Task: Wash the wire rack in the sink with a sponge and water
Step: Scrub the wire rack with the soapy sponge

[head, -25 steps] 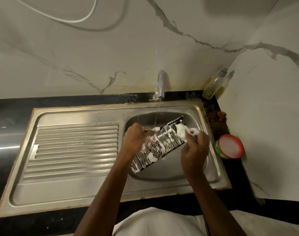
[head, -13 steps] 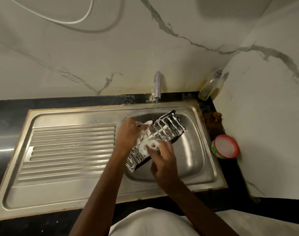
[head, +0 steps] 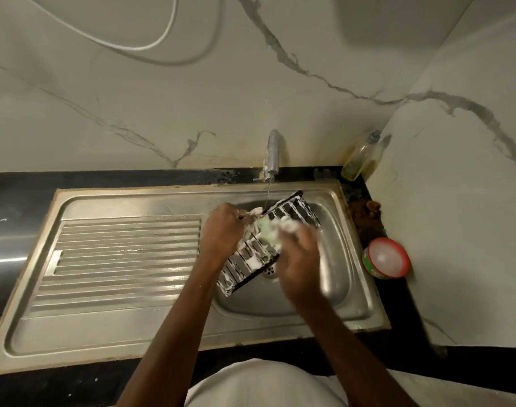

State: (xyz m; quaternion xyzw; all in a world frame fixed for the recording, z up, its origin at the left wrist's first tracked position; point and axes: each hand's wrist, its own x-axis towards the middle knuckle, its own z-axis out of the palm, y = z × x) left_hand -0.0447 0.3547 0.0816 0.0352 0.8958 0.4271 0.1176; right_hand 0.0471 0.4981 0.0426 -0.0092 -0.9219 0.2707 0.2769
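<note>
Steel sink (head: 339, 312) fills centre frame, and the rack (head: 292, 211), white with suds, is tilted over the basin just under a thin stream from the tap (head: 273, 151). Left hand (head: 221, 230) grips the rack's upper-left edge. Right hand (head: 298, 254), blurred, clutches the sponge (head: 268, 230) against the wires. For a good scrub, I'd say: steady that left grip, run the sponge along each wire, then turn the rack into the stream.

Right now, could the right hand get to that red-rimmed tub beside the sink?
Probably yes: the red-rimmed tub sits uncovered just right of the sink, nothing between. But the right hand holds the sponge.
</note>
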